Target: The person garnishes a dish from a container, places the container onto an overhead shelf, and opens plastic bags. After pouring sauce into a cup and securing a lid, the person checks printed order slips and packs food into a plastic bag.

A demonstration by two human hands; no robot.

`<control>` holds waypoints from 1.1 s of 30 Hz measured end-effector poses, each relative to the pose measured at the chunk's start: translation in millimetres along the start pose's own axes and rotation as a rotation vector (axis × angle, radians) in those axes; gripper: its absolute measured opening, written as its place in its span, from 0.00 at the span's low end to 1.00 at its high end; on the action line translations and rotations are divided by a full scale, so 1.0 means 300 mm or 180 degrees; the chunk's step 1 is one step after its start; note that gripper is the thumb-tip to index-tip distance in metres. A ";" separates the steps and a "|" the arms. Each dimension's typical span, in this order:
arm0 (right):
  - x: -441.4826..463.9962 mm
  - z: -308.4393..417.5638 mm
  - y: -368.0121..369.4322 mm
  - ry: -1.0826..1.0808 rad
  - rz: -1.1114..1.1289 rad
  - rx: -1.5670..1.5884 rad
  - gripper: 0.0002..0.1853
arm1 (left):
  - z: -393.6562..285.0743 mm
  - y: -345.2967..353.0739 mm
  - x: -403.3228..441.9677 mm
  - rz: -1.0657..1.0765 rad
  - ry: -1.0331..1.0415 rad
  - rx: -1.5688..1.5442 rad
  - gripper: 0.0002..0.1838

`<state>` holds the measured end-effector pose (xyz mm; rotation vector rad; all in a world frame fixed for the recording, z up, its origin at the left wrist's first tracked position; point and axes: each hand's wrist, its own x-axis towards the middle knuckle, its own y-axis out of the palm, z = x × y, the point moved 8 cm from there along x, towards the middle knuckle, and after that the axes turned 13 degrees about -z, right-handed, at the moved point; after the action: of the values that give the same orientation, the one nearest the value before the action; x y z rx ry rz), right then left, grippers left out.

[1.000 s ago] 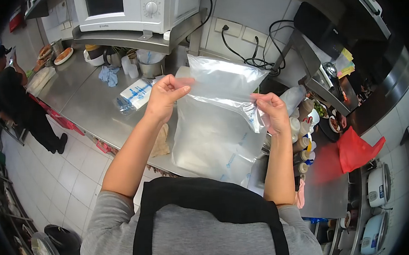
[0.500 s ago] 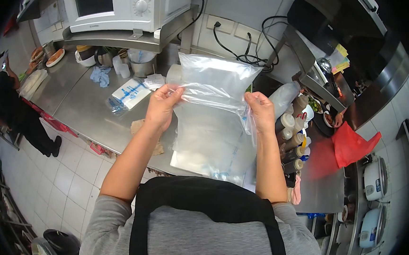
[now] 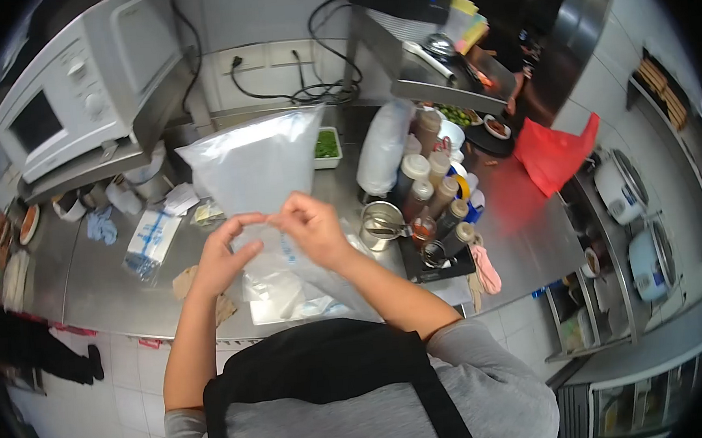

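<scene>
A large clear plastic bag [image 3: 258,164] stands up over the steel counter, its lower part gathered between my hands. My left hand [image 3: 231,252] pinches the plastic with thumb and fingers apart below the pinch. Right beside it, my right hand [image 3: 309,226] is closed on the same plastic, its fingertips nearly touching those of the left. Beneath both hands lies more clear plastic [image 3: 282,285] with faint blue print, over a white stack near the front edge.
Squeeze bottles [image 3: 415,168] and a metal pot [image 3: 381,225] stand to the right. Behind is a tray of chopped greens [image 3: 326,144]. A blue-printed packet [image 3: 153,235] and a microwave [image 3: 85,87] are left. A red bag [image 3: 556,154] lies right; another person [image 3: 30,343] stands far left.
The view has turned to the right. My hands have come together from the two sides of the bag, gathering the plastic between them. The greens and metal pot now show.
</scene>
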<state>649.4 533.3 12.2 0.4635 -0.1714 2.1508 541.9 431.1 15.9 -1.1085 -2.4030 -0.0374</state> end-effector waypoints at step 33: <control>0.291 -0.909 -0.137 0.2611 -0.0825 0.0581 0.13 | 0.850 -0.100 0.123 -0.1239 -0.2530 -0.0283 0.06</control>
<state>565.0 702.5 -206.8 -0.3042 0.5176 1.9388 392.9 494.0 -186.8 -0.7476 -3.3279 0.2061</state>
